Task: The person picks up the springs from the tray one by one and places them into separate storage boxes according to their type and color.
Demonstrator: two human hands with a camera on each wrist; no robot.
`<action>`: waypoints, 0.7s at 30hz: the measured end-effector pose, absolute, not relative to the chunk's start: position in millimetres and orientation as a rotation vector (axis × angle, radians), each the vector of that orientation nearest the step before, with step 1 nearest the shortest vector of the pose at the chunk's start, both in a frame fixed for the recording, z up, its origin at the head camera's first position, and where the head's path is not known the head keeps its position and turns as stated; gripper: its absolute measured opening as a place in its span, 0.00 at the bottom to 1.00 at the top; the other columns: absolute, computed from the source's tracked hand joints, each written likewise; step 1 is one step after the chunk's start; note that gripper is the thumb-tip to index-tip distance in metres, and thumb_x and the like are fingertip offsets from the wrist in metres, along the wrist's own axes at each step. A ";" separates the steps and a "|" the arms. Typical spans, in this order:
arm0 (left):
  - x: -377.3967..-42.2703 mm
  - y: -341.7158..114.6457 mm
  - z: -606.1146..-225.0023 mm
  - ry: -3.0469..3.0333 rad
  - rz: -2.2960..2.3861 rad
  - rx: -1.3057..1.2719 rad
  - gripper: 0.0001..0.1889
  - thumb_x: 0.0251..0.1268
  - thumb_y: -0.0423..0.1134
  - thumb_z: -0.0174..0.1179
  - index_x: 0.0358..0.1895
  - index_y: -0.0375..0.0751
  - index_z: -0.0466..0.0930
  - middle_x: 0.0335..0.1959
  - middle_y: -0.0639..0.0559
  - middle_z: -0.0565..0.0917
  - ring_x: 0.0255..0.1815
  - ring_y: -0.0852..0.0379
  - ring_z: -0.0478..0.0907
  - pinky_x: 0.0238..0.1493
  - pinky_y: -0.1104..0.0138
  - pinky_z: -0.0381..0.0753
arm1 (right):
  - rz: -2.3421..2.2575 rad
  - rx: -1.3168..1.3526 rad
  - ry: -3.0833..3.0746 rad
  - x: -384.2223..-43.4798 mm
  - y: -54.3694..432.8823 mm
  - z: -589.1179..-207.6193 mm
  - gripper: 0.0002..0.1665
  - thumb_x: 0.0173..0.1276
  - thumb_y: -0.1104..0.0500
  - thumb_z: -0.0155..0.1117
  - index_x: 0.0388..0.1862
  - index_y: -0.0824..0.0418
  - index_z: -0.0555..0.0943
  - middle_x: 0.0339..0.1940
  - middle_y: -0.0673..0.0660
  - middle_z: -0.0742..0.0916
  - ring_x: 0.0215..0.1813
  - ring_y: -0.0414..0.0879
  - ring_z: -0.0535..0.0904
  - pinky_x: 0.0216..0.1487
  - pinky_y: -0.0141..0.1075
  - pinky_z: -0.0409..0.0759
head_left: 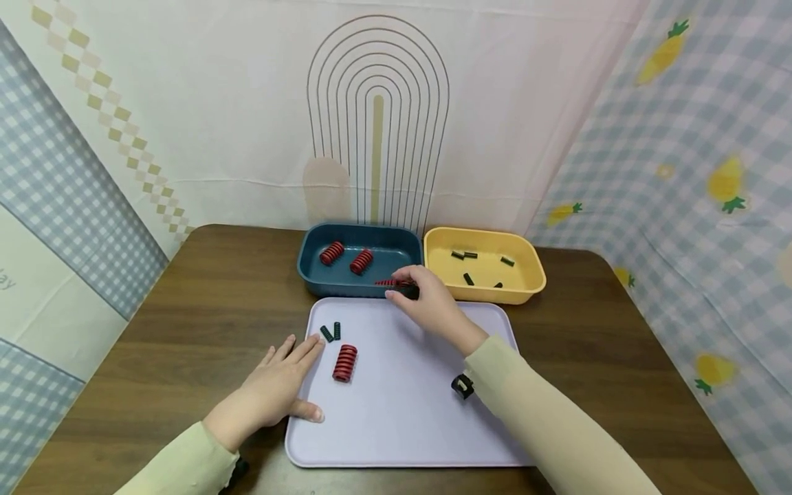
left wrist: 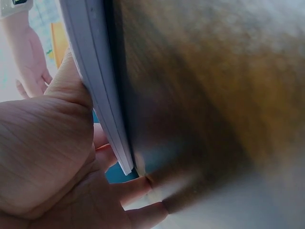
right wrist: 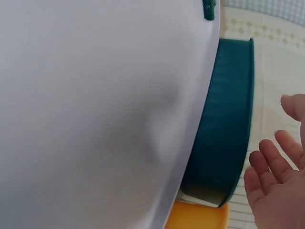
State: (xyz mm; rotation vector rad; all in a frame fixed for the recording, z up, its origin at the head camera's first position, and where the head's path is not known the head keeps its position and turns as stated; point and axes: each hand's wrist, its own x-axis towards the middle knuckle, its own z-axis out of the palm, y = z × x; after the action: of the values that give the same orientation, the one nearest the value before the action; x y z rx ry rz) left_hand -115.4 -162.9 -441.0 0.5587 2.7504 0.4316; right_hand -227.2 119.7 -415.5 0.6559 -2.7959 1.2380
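Observation:
My left hand [head_left: 272, 385] lies spread at the left edge of the lilac tray [head_left: 402, 419], its thumb over the tray surface. Near its fingertips are two small dark green springs [head_left: 331, 332], with a large red spring [head_left: 344, 363] to their right. My right hand [head_left: 430, 299] is over the front right corner of the blue bin [head_left: 309, 278], thumb and fingers apart. Close by its fingertips shows part of a red spring [head_left: 385, 282], low at the bin's front wall. The right wrist view shows that hand [right wrist: 281, 181] with loose, parted fingers and nothing between them.
Two more red springs [head_left: 346, 258] lie in the blue bin. Right beside it stands a yellow bin [head_left: 532, 285] with several small dark green springs. Both bins stand behind the tray on a brown wooden table [head_left: 204, 309], with a patterned cloth [head_left: 247, 124] hanging behind.

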 end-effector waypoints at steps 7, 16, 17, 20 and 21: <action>-115.8 -162.7 -437.2 2.759 0.435 0.554 0.60 0.38 0.65 0.72 0.75 0.38 0.55 0.76 0.42 0.55 0.73 0.30 0.47 0.66 0.35 0.48 | 1.299 0.822 -2.857 -203.2 117.1 -413.4 0.29 0.64 0.46 0.68 0.59 0.59 0.76 0.56 0.56 0.79 0.57 0.52 0.74 0.59 0.47 0.73; -115.6 -162.4 -440.2 2.759 0.439 0.558 0.60 0.38 0.65 0.72 0.75 0.38 0.55 0.76 0.41 0.55 0.73 0.30 0.47 0.66 0.34 0.48 | 1.299 0.838 -2.987 -192.6 117.1 -419.4 0.34 0.62 0.41 0.68 0.62 0.58 0.75 0.58 0.55 0.80 0.56 0.49 0.76 0.57 0.47 0.75; -115.6 -162.2 -440.3 2.759 0.440 0.557 0.60 0.38 0.65 0.72 0.75 0.38 0.55 0.76 0.41 0.55 0.73 0.30 0.47 0.66 0.34 0.48 | 1.300 0.839 -2.993 -191.9 118.0 -420.0 0.34 0.62 0.41 0.68 0.62 0.58 0.75 0.57 0.56 0.80 0.56 0.50 0.76 0.57 0.47 0.75; -114.9 -161.6 -440.8 2.754 0.442 0.560 0.60 0.39 0.64 0.71 0.75 0.38 0.55 0.76 0.41 0.55 0.73 0.30 0.47 0.66 0.34 0.48 | 1.279 0.834 -3.013 -189.2 122.6 -422.2 0.34 0.62 0.41 0.68 0.62 0.57 0.75 0.57 0.55 0.80 0.55 0.49 0.76 0.57 0.47 0.75; -114.5 -161.4 -441.1 2.752 0.443 0.563 0.60 0.39 0.64 0.72 0.75 0.38 0.55 0.76 0.41 0.55 0.73 0.30 0.47 0.65 0.34 0.48 | 1.268 0.827 -3.019 -188.1 125.1 -422.7 0.35 0.62 0.41 0.68 0.62 0.57 0.75 0.57 0.55 0.80 0.55 0.49 0.76 0.57 0.47 0.75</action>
State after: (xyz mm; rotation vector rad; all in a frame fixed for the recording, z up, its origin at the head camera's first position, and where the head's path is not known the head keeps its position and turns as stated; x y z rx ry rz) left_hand -114.5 -161.4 -441.1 0.5626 2.7522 0.4433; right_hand -188.1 125.1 -422.7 0.8274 -3.0188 1.2684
